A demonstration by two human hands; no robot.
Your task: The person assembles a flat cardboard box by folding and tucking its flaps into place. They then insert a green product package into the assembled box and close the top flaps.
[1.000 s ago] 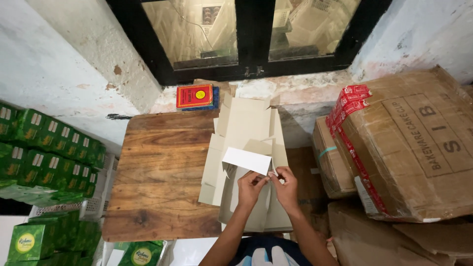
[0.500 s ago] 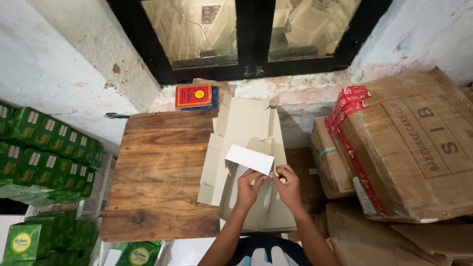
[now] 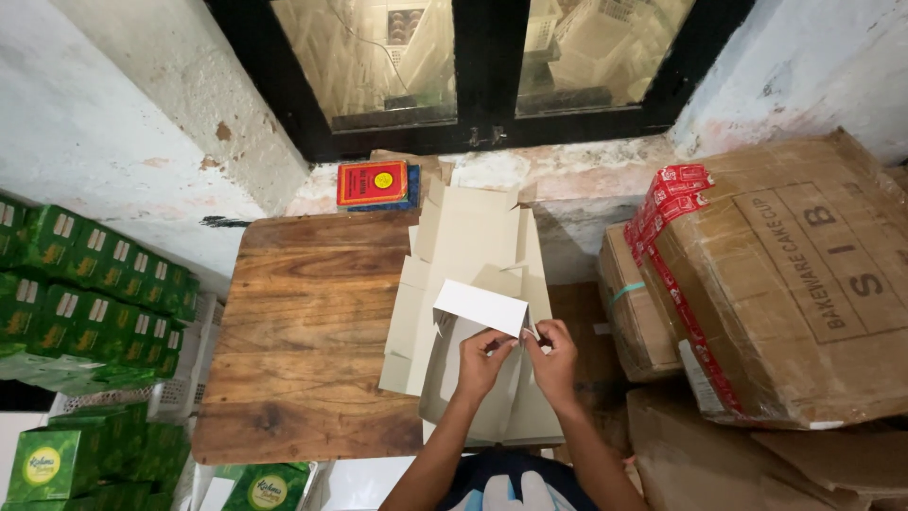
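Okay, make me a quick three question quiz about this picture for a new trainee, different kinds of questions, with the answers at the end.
1. True or false: both hands grip the white folded flap.
2. What lies under the flat cardboard blanks? A) wooden table B) green crate C) floor
3. What colour are the stacked small boxes at the left?

Key
1. True: left hand and right hand pinch its near edge.
2. A, the wooden table.
3. Green.

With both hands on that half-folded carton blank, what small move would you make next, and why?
Probably press the raised flap further over along its crease. Both the left hand and the right hand pinch the blank's near edge, the flap stands only partly up, and the rest lies flat on the stack of blanks.
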